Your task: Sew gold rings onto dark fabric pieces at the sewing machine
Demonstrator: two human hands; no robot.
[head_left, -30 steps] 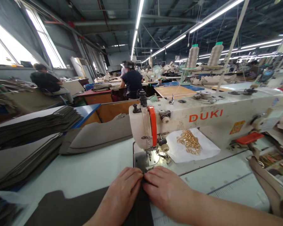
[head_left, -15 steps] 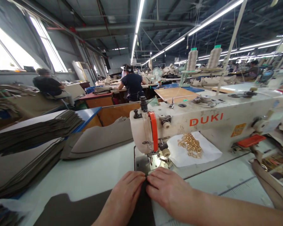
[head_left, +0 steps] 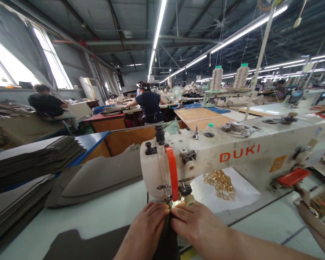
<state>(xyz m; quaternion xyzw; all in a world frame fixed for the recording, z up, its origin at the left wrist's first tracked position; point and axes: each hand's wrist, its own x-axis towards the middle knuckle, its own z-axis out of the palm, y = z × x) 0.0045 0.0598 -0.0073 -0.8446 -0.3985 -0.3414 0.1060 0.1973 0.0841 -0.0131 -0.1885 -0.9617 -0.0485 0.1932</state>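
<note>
My left hand [head_left: 148,227] and my right hand [head_left: 196,224] are close together in front of the sewing machine [head_left: 206,151]. Between their fingertips they pinch the edge of a dark grey fabric piece [head_left: 97,243], right below the needle area. The fingers of both hands are closed on it. The rest of this piece spreads to the left over the pale table. Under the machine's arm, a heap of gold metal rings [head_left: 220,183] lies on a white sheet [head_left: 246,195]. My hands hide the needle's tip and part of the fabric edge.
Stacked grey panels [head_left: 38,159] stand at the left, with more cut panels [head_left: 97,173] beside the machine head. Thread cones [head_left: 217,77] rise behind the machine. Fabric strips [head_left: 314,216] hang at the right. One person [head_left: 148,103] works ahead; another [head_left: 47,103] sits at the left.
Both hands have moved forward with the fabric edge, closer to the needle area. The view has shifted, and the machine appears lower and larger.
</note>
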